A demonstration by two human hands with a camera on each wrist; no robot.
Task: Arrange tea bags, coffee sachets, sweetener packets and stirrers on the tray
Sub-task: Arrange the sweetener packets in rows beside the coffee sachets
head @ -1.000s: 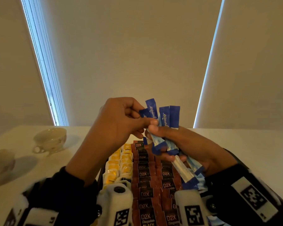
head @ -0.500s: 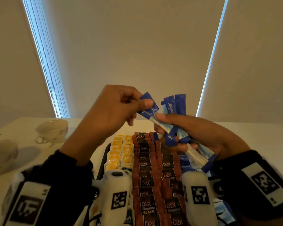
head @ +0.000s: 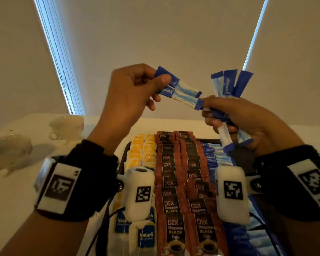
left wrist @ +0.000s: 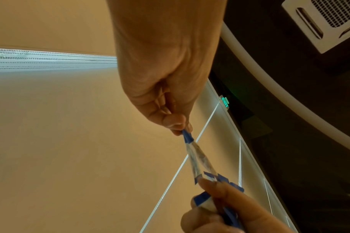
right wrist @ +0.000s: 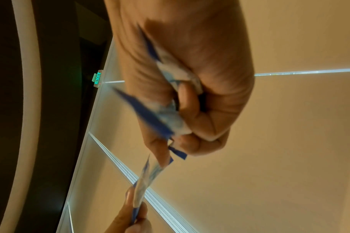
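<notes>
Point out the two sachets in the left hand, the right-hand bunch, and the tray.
two sachets (head: pixel 181 92): head view, pale middle.
right-hand bunch (head: pixel 226 84): head view, printed upper end.
tray (head: pixel 210 140): head view, far rim.

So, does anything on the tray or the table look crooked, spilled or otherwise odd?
One teacup at the left of the table appears tipped over on its side. On the tray, the coffee sachets overlap unevenly near the middle. No spill shows.

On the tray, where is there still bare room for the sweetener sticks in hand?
Bare tray shows only at the far right, between the sweetener sticks already laid down and the right hand. The tea bags and coffee sachets fill their columns. The left hand pinches two sticks.
</notes>
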